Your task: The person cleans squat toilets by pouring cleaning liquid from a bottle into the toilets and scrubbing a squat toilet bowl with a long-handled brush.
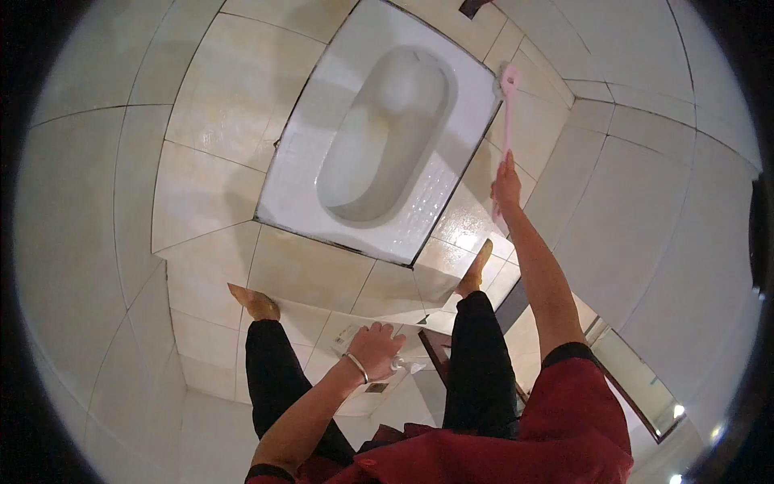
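Note:
My right hand (pixel 505 187) is closed around the handle of a long pink brush (pixel 508 121). The brush head lies at the right edge of a white squat toilet (pixel 282 181), by its far right corner. Lower down, my left hand (pixel 376 352), with a pale band at the wrist, is in front of my body between my legs. Its fingers are bent over the top of a white object, perhaps a spray bottle, whose nozzle shows at the right of the hand. The toilet's rim looks wet near its right side.
Beige floor tiles (pixel 314 270) surround the toilet, with a wet shine at the right. My bare feet stand left and right of its near edge. Tiled walls rise on both sides. A dark object (pixel 471 8) is at the top edge, and a framed panel lies at lower right.

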Tool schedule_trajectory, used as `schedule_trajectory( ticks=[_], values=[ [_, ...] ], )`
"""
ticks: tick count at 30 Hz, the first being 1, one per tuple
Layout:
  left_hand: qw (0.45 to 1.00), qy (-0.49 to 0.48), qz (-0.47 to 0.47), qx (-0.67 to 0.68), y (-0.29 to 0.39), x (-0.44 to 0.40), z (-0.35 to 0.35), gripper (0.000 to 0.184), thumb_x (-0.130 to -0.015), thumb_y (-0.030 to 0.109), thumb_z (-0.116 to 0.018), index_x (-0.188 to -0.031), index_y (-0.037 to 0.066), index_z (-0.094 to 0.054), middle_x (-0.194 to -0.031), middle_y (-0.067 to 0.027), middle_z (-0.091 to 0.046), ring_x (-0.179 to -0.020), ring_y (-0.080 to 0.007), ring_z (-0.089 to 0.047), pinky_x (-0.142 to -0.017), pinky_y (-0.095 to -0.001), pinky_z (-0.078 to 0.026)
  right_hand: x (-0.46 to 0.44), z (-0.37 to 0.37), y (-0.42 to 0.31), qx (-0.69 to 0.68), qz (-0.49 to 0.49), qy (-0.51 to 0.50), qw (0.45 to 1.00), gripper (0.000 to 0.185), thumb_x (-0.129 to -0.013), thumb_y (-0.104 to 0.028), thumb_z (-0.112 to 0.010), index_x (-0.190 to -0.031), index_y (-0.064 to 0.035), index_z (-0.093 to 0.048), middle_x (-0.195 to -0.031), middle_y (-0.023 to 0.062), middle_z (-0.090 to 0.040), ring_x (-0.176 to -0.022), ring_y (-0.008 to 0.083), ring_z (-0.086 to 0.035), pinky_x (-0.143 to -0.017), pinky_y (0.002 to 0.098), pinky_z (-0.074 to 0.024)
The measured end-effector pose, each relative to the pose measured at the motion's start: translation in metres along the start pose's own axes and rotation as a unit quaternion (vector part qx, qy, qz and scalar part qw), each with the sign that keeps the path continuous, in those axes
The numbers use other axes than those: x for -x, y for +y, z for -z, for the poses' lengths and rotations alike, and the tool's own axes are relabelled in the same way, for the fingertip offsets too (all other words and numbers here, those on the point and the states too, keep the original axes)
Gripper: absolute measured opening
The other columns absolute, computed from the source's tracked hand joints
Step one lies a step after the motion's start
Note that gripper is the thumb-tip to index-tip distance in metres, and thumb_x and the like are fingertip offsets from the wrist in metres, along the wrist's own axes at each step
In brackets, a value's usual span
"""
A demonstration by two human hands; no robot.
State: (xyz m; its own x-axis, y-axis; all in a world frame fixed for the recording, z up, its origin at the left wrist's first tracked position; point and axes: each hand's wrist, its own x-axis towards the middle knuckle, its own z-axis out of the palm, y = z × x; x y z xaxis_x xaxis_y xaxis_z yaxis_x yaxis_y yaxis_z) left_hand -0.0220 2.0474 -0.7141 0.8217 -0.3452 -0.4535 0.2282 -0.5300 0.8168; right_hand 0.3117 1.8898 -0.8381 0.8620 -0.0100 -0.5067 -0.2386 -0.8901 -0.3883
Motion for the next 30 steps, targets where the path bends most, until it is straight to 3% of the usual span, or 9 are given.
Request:
schedule_trajectory(
  ticks=[3, 7, 8, 11, 15, 20, 22, 24, 30],
  values=[
    [1.0, -0.022, 0.004, -0.003, 0.002, 0.0, 0.002, 0.035, -0.059, 0.026, -0.062, -0.09, 0.011, -0.055, -0.081, -0.0122, -0.05, -0.08, -0.0283, -0.052, -0.064, -0.0413, -0.045, 0.018, -0.022, 0.042, 0.161, 0.102, -0.007, 0.982, 0.046, -0.091, -0.027, -0.035, -0.134, -0.0215, -0.021, -0.064, 0.0147, -0.055, -0.043, 0.0233, -0.051, -0.04, 0.0355, -0.0433],
    [1.0, 0.012, -0.004, 0.005, -0.003, 0.0, -0.001, 0.036, -0.059, 0.026, -0.062, -0.091, 0.012, -0.054, -0.081, -0.0123, -0.05, -0.081, -0.0282, -0.051, -0.062, -0.0412, -0.045, 0.093, 0.009, 0.046, 0.263, 0.211, -0.065, 0.939, 0.043, -0.091, -0.024, -0.035, -0.132, -0.0143, -0.026, -0.119, 0.0143, -0.047, -0.073, 0.0305, -0.06, -0.057, 0.0406, -0.0474],
    [1.0, 0.011, 0.0, 0.008, -0.004, 0.0, -0.001, 0.036, -0.059, 0.026, -0.062, -0.091, 0.012, -0.054, -0.081, -0.0123, -0.05, -0.081, -0.0282, -0.051, -0.062, -0.0412, -0.045, 0.092, 0.01, 0.054, 0.262, 0.293, 0.004, 0.919, 0.042, -0.091, -0.023, -0.035, -0.131, -0.0124, -0.029, -0.12, 0.013, -0.048, -0.072, 0.0275, -0.061, -0.057, 0.04, -0.0474],
    [1.0, 0.01, -0.007, -0.003, -0.001, 0.001, 0.001, 0.036, -0.059, 0.026, -0.063, -0.09, 0.012, -0.054, -0.08, -0.0122, -0.05, -0.081, -0.0281, -0.051, -0.062, -0.0408, -0.044, 0.051, -0.019, 0.075, 0.113, 0.16, 0.016, 0.98, 0.041, -0.092, -0.028, -0.033, -0.132, -0.0218, -0.028, -0.059, 0.0094, -0.049, -0.045, 0.0179, -0.05, -0.043, 0.0338, -0.044],
    [1.0, -0.017, 0.003, 0.007, 0.003, -0.001, 0.004, 0.035, -0.059, 0.026, -0.063, -0.089, 0.011, -0.054, -0.08, -0.0125, -0.05, -0.081, -0.028, -0.052, -0.064, -0.04, -0.044, 0.081, -0.039, 0.048, 0.177, 0.238, -0.033, 0.954, 0.041, -0.091, -0.029, -0.035, -0.131, -0.0241, -0.03, -0.06, 0.0117, -0.052, -0.047, 0.0173, -0.051, -0.046, 0.0358, -0.0442],
    [1.0, -0.012, 0.012, -0.005, 0.001, 0.002, 0.006, 0.035, -0.06, 0.027, -0.063, -0.091, 0.011, -0.055, -0.081, -0.0121, -0.05, -0.082, -0.0277, -0.051, -0.064, -0.0395, -0.044, 0.049, -0.07, -0.019, 0.007, -0.006, -0.205, 0.979, 0.037, -0.089, -0.022, -0.039, -0.125, -0.0146, -0.039, -0.072, 0.0102, -0.057, -0.052, 0.0158, -0.052, -0.045, 0.0319, -0.0429],
    [1.0, 0.002, 0.004, -0.011, 0.0, 0.005, 0.001, 0.037, -0.061, 0.028, -0.063, -0.093, 0.011, -0.055, -0.082, -0.0117, -0.05, -0.083, -0.0275, -0.051, -0.065, -0.0395, -0.045, 0.006, -0.084, -0.049, -0.009, 0.059, -0.242, 0.968, 0.034, -0.089, -0.025, -0.037, -0.119, -0.012, -0.044, -0.064, 0.0071, -0.049, -0.048, 0.0141, -0.046, -0.044, 0.0307, -0.0404],
    [1.0, -0.014, 0.012, -0.007, 0.001, 0.005, 0.0, 0.037, -0.062, 0.028, -0.063, -0.093, 0.01, -0.055, -0.083, -0.0119, -0.05, -0.083, -0.0275, -0.051, -0.065, -0.0397, -0.045, -0.043, -0.117, -0.062, -0.165, -0.053, -0.271, 0.947, 0.039, -0.09, -0.032, -0.036, -0.121, -0.0102, -0.043, -0.059, 0.0035, -0.046, -0.044, 0.012, -0.04, -0.04, 0.0272, -0.0367],
    [0.999, -0.028, 0.017, -0.004, -0.005, 0.004, 0.001, 0.039, -0.061, 0.028, -0.064, -0.094, 0.009, -0.055, -0.085, -0.0125, -0.051, -0.084, -0.0278, -0.052, -0.067, -0.0399, -0.045, 0.03, -0.093, -0.051, -0.152, 0.002, -0.174, 0.973, 0.036, -0.089, -0.03, -0.042, -0.122, -0.0158, -0.045, -0.071, 0.0034, -0.052, -0.044, 0.0078, -0.038, -0.038, 0.0234, -0.034]
  ],
)
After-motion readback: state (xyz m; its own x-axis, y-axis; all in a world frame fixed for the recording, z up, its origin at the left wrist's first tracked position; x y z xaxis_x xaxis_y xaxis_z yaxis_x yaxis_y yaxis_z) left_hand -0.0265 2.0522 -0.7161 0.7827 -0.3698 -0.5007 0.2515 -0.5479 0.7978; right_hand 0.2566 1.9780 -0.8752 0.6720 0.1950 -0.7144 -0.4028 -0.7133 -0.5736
